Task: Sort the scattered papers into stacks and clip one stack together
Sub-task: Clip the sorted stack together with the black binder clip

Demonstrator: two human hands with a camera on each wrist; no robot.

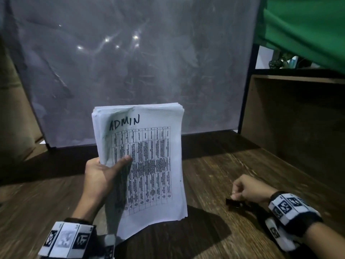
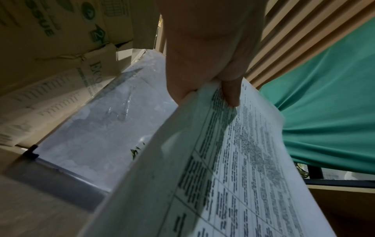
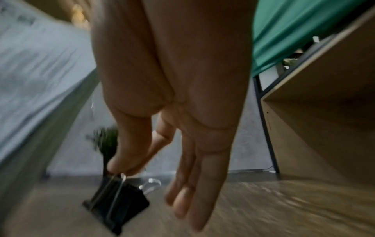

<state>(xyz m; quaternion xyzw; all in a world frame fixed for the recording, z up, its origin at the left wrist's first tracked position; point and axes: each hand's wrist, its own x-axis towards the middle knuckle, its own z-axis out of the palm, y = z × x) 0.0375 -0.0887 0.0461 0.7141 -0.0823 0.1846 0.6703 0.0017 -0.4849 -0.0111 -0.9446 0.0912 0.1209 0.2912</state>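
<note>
Upright "ADMIN" paper stack [image 1: 149, 165]; apparently lifted black binder clip [image 3: 117, 203]

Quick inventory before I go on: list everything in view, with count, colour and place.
paper stack: one, white, top sheet marked ADMIN, held upright over the table
binder clip: one, black with silver handles, low over the table at right
table: one, dark wood, under both hands
panel: one, grey translucent, behind the table
cloth: one, green, upper right
shelf unit: one, brown wood, right
cardboard boxes: several, tan, left
left hand: grips the paper stack
right hand: pinches the binder clip's handle
</note>
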